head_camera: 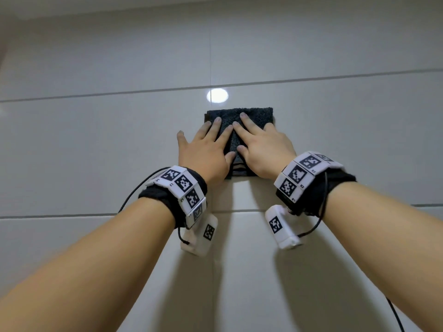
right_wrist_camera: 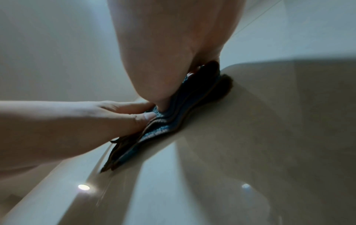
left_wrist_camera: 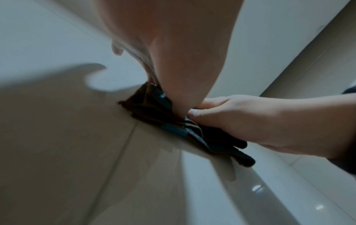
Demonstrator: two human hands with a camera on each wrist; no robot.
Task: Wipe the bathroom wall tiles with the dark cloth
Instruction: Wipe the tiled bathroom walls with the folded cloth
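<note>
A folded dark cloth (head_camera: 251, 116) lies flat against the glossy wall tiles (head_camera: 96, 144) at the middle of the head view. My left hand (head_camera: 206, 149) presses its left half with straight, spread fingers; the little finger lies on bare tile. My right hand (head_camera: 261, 144) presses the right half the same way, thumbs nearly meeting. The left wrist view shows the cloth (left_wrist_camera: 154, 106) as a stack of folded layers under my left palm (left_wrist_camera: 173, 60), with my right hand (left_wrist_camera: 240, 115) beside it. In the right wrist view the cloth (right_wrist_camera: 173, 121) lies squeezed under both hands.
Large pale tiles with thin grout lines (head_camera: 143, 92) fill the view. A round light reflection (head_camera: 217, 95) shines just above the cloth. The ceiling edge (head_camera: 119, 10) runs along the top. Marker bands and white camera units (head_camera: 201, 236) sit on both wrists.
</note>
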